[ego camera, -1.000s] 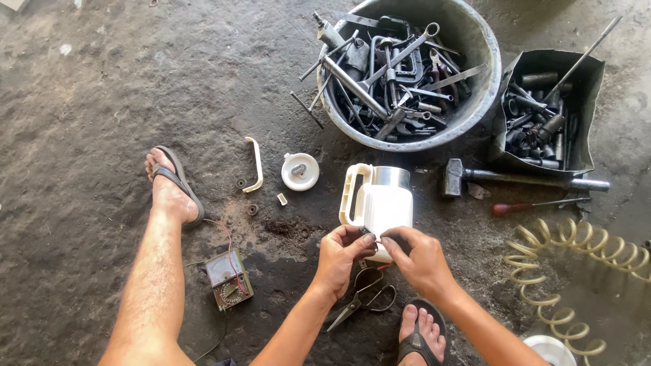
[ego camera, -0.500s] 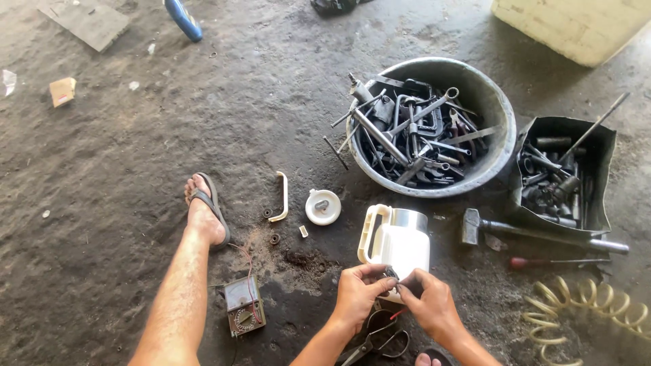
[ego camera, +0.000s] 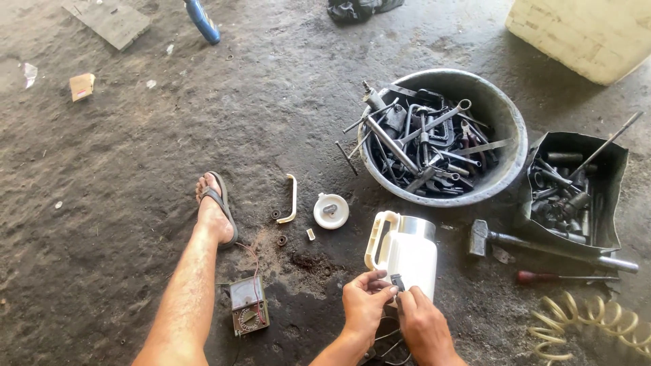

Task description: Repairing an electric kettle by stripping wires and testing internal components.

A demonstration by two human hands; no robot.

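Both hands pinching at small dark part (ego camera: 397,281) on base of white electric kettle (ego camera: 408,259): left hand (ego camera: 364,306) fingertips closed on it, right hand (ego camera: 422,327) pressed beside, exact hold hard to tell. Kettle lying on concrete floor (ego camera: 122,203), just beyond the grip. Wires (ego camera: 388,339) under wrists could snag. Part could slip, drop into grit. Farther left: analog multimeter (ego camera: 245,313), round white lid (ego camera: 331,211), cream handle strip (ego camera: 291,198). Right: hammer (ego camera: 542,245), tool basin (ego camera: 512,146). Kettle may roll if pushed.

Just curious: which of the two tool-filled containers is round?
The big grey metal basin behind the white kettle; the black container to its right is boxy.
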